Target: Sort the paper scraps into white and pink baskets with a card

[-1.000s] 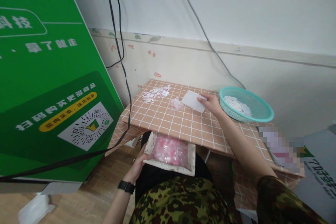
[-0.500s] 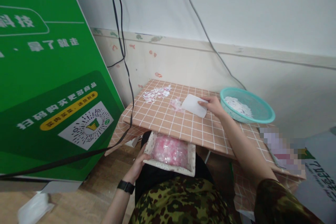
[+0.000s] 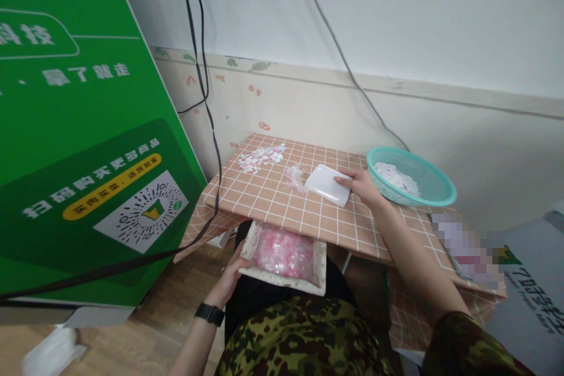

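In my right hand (image 3: 359,185) is a flat white scraper (image 3: 328,184), gripped at its right edge. The scraper lies low over the tablecloth, its left edge beside a small patch of pink and white flakes (image 3: 294,177). My left hand (image 3: 232,273) grips the left side of a whitish box (image 3: 282,283) on my lap, below the table's front edge. A clear plastic bag (image 3: 286,252) with pink and white pieces fills the box. Farther left on the table is a larger pile of white and pink flakes (image 3: 262,157).
A turquoise basket (image 3: 445,191) holding white pieces (image 3: 396,178) stands at the right of the checked tablecloth (image 3: 273,194). Left rises a green panel (image 3: 88,100), with a black strap (image 3: 214,135) hanging before it. A grey box (image 3: 529,294) stands at right.
The scraper has tilted slightly in my right hand and now catches more light. My left hand and the box have kept their places; the whole view has shifted a little.
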### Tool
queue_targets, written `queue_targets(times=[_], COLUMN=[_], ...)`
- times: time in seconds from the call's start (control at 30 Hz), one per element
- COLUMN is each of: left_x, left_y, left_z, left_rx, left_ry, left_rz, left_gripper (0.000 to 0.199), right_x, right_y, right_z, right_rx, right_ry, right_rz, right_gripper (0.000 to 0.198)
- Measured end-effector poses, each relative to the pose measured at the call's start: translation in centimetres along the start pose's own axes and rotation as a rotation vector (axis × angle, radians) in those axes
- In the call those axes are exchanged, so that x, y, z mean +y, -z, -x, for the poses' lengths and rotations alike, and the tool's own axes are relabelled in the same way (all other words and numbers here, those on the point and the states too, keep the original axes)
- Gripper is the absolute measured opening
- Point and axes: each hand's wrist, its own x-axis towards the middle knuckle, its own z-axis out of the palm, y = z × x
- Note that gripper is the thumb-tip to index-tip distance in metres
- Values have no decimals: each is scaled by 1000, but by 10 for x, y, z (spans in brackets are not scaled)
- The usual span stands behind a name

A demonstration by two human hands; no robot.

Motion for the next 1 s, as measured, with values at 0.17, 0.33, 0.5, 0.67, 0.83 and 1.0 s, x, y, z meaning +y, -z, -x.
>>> queue_targets(times=[0.17, 0.33, 0.5, 0.67, 0.83, 1.0], left_x=[1, 0, 0, 1, -1, -2], left_y=[-1, 0, 1, 0, 1, 2], left_z=[1, 1, 1, 0, -2, -1], left_rx=[-24, -15, -27, -23, -11, -7], left_ry=[-3, 5, -4, -18, -6, -22], left_rz=[-6, -14, -12, 21, 15, -3], left_gripper=[60, 64, 67, 69, 67, 67], right_x=[-1, 0, -3, -1, -2, -11], right_y=[-3, -8, -11, -2, -2, 0], right_z=[-25, -72, -94, -78, -41, -13], right_rx=[180, 264, 184, -3, -42, -49], right_ry=[51, 158, 95, 29, -39, -55], right_rz=[10, 246, 289, 129, 35, -12], right_gripper=[54, 46, 39, 45, 52, 51])
